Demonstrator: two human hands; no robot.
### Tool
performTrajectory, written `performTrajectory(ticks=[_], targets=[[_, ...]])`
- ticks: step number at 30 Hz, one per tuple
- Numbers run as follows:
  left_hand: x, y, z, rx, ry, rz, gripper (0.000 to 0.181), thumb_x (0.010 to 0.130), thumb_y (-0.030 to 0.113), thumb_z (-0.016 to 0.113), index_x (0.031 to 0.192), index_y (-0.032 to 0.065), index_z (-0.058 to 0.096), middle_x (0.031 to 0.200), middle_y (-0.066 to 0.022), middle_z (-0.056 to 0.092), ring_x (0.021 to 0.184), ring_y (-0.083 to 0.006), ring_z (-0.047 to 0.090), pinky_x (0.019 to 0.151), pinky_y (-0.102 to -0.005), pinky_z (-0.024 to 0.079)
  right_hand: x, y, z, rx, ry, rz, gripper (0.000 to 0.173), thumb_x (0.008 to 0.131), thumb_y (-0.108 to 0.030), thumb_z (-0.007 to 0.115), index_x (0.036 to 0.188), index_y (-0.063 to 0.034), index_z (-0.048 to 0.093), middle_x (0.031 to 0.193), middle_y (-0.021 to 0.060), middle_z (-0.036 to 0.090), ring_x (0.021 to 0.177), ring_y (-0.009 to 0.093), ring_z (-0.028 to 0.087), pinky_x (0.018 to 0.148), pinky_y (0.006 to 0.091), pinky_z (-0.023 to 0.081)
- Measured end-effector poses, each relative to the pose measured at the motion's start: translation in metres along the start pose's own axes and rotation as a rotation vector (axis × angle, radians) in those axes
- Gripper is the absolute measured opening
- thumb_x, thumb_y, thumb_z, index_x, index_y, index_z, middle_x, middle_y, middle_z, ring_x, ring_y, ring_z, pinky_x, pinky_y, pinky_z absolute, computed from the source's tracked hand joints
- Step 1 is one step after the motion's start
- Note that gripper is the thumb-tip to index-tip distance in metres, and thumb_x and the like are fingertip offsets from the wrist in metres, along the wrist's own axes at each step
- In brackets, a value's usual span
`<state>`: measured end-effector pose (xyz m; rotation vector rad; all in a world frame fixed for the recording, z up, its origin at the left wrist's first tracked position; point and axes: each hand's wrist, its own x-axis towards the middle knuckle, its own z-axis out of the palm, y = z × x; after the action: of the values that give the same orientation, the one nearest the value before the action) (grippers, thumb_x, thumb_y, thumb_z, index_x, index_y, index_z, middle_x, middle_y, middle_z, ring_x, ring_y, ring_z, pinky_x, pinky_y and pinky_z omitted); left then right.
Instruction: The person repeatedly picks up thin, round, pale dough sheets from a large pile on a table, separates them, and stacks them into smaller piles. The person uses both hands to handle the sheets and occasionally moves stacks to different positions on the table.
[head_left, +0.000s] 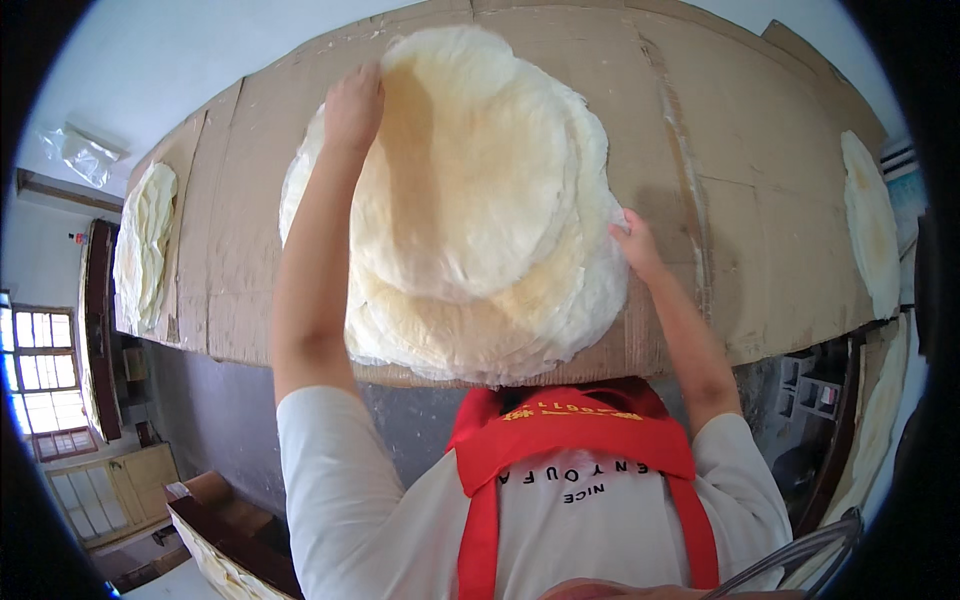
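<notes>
A stack of large, thin, pale flatbreads (465, 337) lies before me on the cardboard-covered table. Its top flatbread (480, 172) is roughly round, light tan in places, and set toward the far side of the stack. At its far left edge, my left hand (354, 109) has its fingers curled around the rim; the fingertips are hidden. My right hand (637, 244) pinches the thin, translucent right edge of a wider flatbread lower in the stack. The shadow of my left arm falls across the top flatbread.
More layered flatbreads (146, 247) lie at the table's left end, and another pile (870, 225) at the right end. Flattened cardboard (780, 187) covers the table, with a raised seam right of the stack. A clear plastic bag (82, 154) lies beyond the left end.
</notes>
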<state>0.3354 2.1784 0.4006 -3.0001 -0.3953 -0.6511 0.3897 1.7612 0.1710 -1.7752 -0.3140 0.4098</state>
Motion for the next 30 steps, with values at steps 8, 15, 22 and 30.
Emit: performTrajectory(ticks=[8, 15, 22, 30], targets=[[-0.092, 0.067, 0.064, -0.25, -0.37, 0.231, 0.095, 0.06, 0.044, 0.071, 0.135, 0.0106, 0.02, 0.139, -0.0187, 0.016, 0.128, -0.0388, 0.013, 0.104, -0.0507, 0.01, -0.078, -0.034, -0.02, -0.206, 0.148, -0.064, 0.039, 0.08, -0.009, 0.055, 0.117, -0.004, 0.043, 0.11, 0.0116, 0.047, 0.1, 0.02, 0.049, 0.084, 0.031, 0.041], [-0.165, 0.044, 0.024, -0.049, -0.456, 0.416, 0.069, 0.071, 0.019, 0.059, 0.131, 0.0084, 0.028, 0.136, -0.0114, 0.026, 0.123, -0.031, 0.026, 0.1, -0.0427, 0.024, -0.161, -0.042, -0.048, -0.121, 0.065, 0.128, 0.035, 0.084, -0.007, 0.05, 0.117, -0.0035, 0.043, 0.114, 0.0089, 0.046, 0.099, 0.018, 0.05, 0.084, 0.0304, 0.041], [-0.17, 0.001, -0.006, -0.156, -0.311, 0.329, 0.038, 0.072, 0.002, 0.047, 0.11, 0.002, 0.051, 0.118, -0.0078, 0.049, 0.101, -0.0271, 0.049, 0.089, -0.0332, 0.038, -0.173, -0.045, -0.034, -0.011, 0.074, 0.095, 0.033, 0.084, -0.002, 0.048, 0.117, -0.0012, 0.042, 0.117, 0.0073, 0.047, 0.098, 0.015, 0.052, 0.084, 0.0262, 0.041], [-0.17, 0.02, -0.019, -0.232, -0.408, 0.117, 0.062, 0.082, 0.026, 0.052, 0.134, 0.0089, 0.023, 0.141, -0.0131, 0.017, 0.13, -0.0302, 0.012, 0.104, -0.0453, 0.014, -0.198, -0.032, -0.042, -0.001, 0.131, 0.11, 0.033, 0.085, -0.003, 0.048, 0.117, -0.003, 0.042, 0.116, 0.0071, 0.048, 0.097, 0.015, 0.052, 0.083, 0.0268, 0.042]])
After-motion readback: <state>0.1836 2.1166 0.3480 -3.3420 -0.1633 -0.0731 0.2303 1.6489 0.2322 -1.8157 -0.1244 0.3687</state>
